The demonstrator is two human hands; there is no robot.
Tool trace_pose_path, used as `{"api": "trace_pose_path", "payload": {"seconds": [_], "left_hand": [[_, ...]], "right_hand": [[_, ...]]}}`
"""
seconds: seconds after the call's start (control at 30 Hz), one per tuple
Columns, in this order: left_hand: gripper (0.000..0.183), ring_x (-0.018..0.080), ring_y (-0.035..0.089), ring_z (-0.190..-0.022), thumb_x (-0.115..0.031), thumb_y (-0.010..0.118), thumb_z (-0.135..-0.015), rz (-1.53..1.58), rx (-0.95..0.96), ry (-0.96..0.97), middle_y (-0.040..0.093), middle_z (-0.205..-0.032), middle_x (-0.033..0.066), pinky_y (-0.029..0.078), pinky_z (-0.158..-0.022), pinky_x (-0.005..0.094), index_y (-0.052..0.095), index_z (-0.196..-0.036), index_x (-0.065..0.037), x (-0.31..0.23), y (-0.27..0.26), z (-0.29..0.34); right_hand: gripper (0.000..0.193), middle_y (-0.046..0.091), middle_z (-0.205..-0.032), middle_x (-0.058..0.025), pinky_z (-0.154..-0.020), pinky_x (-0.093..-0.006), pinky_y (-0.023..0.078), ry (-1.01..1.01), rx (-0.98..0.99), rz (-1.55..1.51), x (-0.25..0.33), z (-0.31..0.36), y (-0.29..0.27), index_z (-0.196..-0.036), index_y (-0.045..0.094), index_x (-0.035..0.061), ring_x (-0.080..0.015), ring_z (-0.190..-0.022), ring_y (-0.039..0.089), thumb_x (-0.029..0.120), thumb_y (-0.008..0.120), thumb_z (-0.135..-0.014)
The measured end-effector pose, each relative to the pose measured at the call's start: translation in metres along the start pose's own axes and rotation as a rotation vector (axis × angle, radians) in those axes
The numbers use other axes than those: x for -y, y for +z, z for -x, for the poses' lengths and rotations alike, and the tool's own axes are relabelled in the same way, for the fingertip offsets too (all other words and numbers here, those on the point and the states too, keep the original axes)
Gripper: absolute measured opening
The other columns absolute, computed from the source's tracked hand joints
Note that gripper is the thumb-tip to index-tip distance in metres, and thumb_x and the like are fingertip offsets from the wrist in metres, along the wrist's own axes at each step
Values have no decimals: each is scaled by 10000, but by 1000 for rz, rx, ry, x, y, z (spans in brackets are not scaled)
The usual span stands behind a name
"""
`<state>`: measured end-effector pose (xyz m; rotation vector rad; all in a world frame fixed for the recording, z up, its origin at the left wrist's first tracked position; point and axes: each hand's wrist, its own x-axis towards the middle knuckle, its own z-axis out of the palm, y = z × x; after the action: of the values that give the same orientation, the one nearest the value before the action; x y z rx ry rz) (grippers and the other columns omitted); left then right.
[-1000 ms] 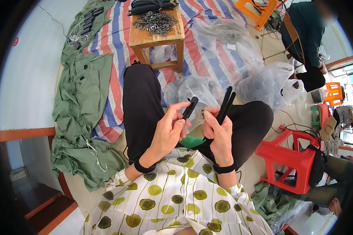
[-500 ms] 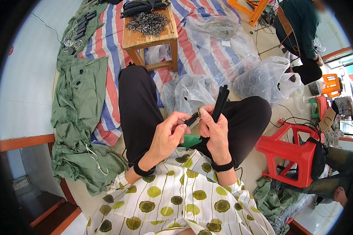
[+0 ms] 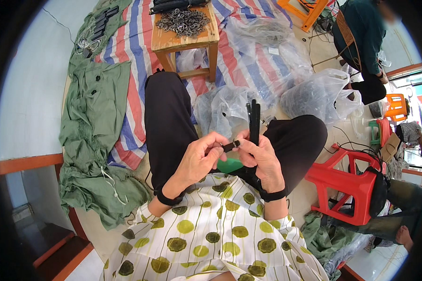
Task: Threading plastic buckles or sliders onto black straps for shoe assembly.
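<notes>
My left hand [image 3: 201,158] pinches one end of a short black strap [image 3: 229,147] between thumb and fingers. At its other end, a small metal piece, perhaps a buckle, shows by the thumb of my right hand [image 3: 261,157]. That hand is closed around a few long black straps [image 3: 254,117], which stand up nearly straight from its grip. Both hands work close together over my lap, above something green [image 3: 229,165] that is partly hidden. Where the straps run below my right hand is hard to make out.
Ahead, a wooden stool [image 3: 166,43] bears a pile of metal rings or buckles [image 3: 183,22] and black straps [image 3: 179,4]. Filled clear plastic bags [image 3: 314,96] lie on striped sheeting [image 3: 136,51]. A red stool [image 3: 347,187] stands at right; another person [image 3: 361,35] sits farther off.
The long straps in my right hand have swung more upright. The short strap between my hands has turned flatter, and its metal end shows more clearly. Both grips are kept.
</notes>
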<state>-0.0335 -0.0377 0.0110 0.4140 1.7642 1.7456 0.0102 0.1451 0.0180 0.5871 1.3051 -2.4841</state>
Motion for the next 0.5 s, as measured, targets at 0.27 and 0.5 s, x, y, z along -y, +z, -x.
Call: {"api": "trace_pose_path", "payload": {"seconds": [0.27,0.5], "left_hand": [[179,42,443,-525,-98,477,-916,112,-77,58,550,-714,33,366,-470,178,487,-1078,-24,-5,2,6],[157,47,475,-564,-47,484,-883,34,-157,28,565,-713,24,394,-509,208,514,-1036,-33,-11,2,2]], "right_hand": [[147,444,-530,35,-384,-211,209,31,-25,118,-20,-1,10,-821,572,24,-31,-406,331,157,625,-857],[197,516,-601,29,-396,-197,234,-156,-133,-9,-13,0,21,-849,591,23,-23,-432,348,215,620,-878]]}}
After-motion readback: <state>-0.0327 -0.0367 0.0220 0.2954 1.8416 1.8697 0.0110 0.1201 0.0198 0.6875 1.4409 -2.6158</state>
